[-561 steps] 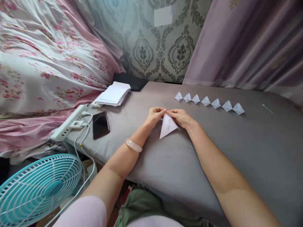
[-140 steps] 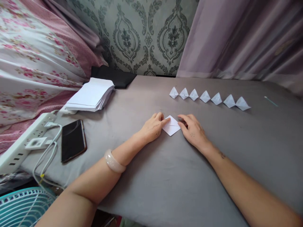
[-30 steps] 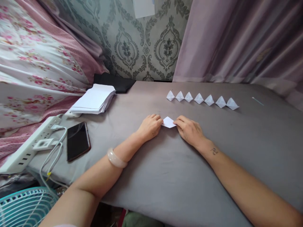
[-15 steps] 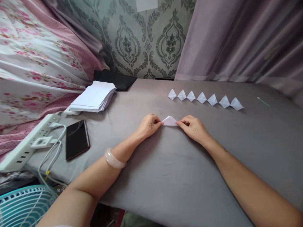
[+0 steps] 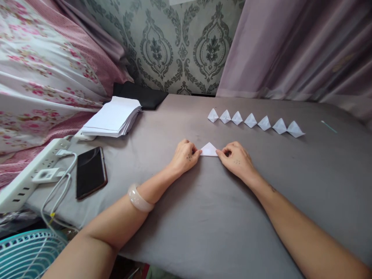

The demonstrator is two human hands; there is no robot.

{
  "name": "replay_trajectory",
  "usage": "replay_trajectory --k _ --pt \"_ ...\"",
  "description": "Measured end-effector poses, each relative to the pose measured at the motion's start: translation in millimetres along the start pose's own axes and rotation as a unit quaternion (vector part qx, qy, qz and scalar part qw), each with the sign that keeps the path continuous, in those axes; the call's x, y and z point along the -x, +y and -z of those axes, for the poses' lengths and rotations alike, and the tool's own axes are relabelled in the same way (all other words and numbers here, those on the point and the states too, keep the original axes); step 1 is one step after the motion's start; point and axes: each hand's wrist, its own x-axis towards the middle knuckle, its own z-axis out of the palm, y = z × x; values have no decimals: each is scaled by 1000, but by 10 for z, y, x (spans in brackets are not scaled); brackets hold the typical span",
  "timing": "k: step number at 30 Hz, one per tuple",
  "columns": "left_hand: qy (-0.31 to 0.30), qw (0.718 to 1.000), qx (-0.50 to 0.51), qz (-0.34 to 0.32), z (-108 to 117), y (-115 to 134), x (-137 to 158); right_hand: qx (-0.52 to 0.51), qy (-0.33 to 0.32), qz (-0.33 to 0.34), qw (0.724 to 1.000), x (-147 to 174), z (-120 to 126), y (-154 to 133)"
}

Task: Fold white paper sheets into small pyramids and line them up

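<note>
A small folded white paper (image 5: 209, 149), triangular with its point away from me, lies between my hands on the grey cloth. My left hand (image 5: 186, 155) pinches its left corner between thumb and fingers. On the other side, my right hand (image 5: 236, 158) has the right corner pinched the same way. Beyond my hands runs a slanting row of several folded white paper boats (image 5: 250, 120), each with a raised peak.
At the left lie a stack of white paper (image 5: 112, 116), a black phone (image 5: 91, 172) and a white power strip (image 5: 31, 174) with cables. A teal fan (image 5: 29, 255) stands below the table's left edge. A thin stick (image 5: 329, 126) rests at the far right.
The folded paper now shows a single clean peak, where before its layers were slightly apart at the top. Both hands keep their hold. The whole view has shifted a little.
</note>
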Motion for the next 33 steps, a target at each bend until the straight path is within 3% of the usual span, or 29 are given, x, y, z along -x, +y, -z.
replay_trajectory --k 13,25,29,33 --pt "5 999 -21 -33 -37 -79 -10 1 -36 -41 999 -51 25 -7" --pt "-46 996 -78 -18 7 -2 -15 5 -33 -46 998 -63 28 2" --pt "-44 989 -96 -106 13 12 -17 8 -26 -34 999 -76 37 16" --pt "-86 963 -139 -216 7 -6 -33 -1 -31 -20 999 -93 43 51"
